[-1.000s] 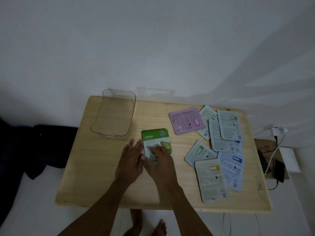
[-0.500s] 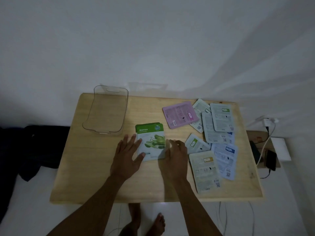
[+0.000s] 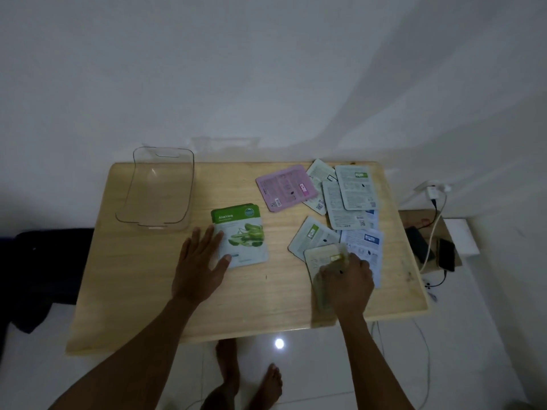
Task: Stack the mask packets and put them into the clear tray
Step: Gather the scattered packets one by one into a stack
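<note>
Yellow-labelled mask packet [image 3: 322,258] lying flat on the tabletop [image 3: 142,279], partly under the right hand [image 3: 347,281], long axis running roughly toward and away from the body, near edge tilted slightly rightward. Right hand laid over its lower half, fingers curled down on it; whether gripping or merely pressing, cannot tell through the blur. Green aloe packet [image 3: 241,233] well to the left of that hand, face up, apparently atop another one, steadied at its lower left corner by the left hand [image 3: 201,263], fingers spread flat and apart, nothing clamped. So, judged from this: yellow packet to travel leftward onto the green one, right hand the nearer by far. Remaining packets [image 3: 349,199] fanned beyond and beside the right hand, pink packet [image 3: 284,187] among them. Clear tray [image 3: 161,189] beyond the left hand, nothing in it. Compared with half a second earlier: right hand gone from beside the green packet out to the yellow one; left hand much where it was.
</note>
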